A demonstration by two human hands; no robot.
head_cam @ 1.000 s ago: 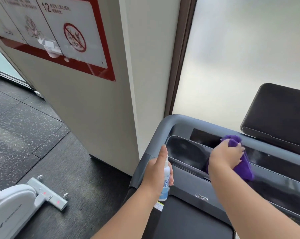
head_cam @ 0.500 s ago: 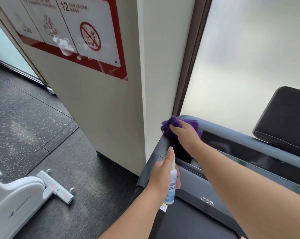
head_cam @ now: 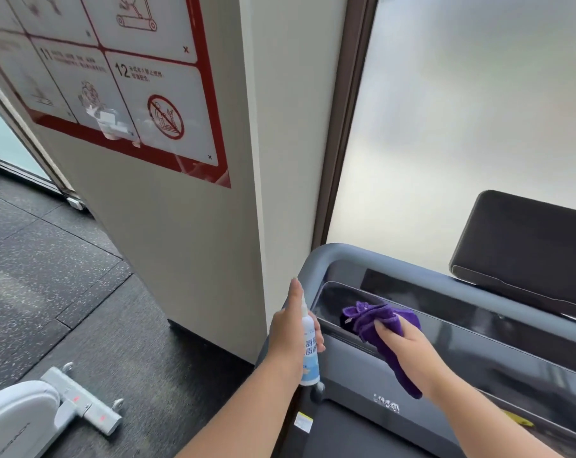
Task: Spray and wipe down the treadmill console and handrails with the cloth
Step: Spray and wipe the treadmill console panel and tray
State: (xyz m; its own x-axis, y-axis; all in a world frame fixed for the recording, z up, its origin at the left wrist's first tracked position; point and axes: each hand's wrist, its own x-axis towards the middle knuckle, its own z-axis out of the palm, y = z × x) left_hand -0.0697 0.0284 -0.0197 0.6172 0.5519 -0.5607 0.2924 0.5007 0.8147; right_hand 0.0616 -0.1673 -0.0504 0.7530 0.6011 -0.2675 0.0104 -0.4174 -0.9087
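Note:
The grey treadmill console (head_cam: 478,352) fills the lower right, with a rounded grey handrail (head_cam: 329,256) along its top left corner and a glossy black panel below. My right hand (head_cam: 402,338) grips a bunched purple cloth (head_cam: 379,317) and presses it on the left end of the black panel. My left hand (head_cam: 290,328) holds a small white spray bottle (head_cam: 309,355) upright beside the console's left edge, nozzle up. A dark tablet-like screen (head_cam: 524,249) stands at the upper right of the console.
A white wall pillar (head_cam: 194,226) with a red-bordered safety sign (head_cam: 121,87) stands close to the left of the treadmill. Frosted glass (head_cam: 462,127) is behind the console. A white machine base (head_cam: 42,414) lies on the dark rubber floor at the lower left.
My right hand has brought the cloth from the handrail's top left corner down onto the left end of the black panel. The left hand keeps the bottle beside the console.

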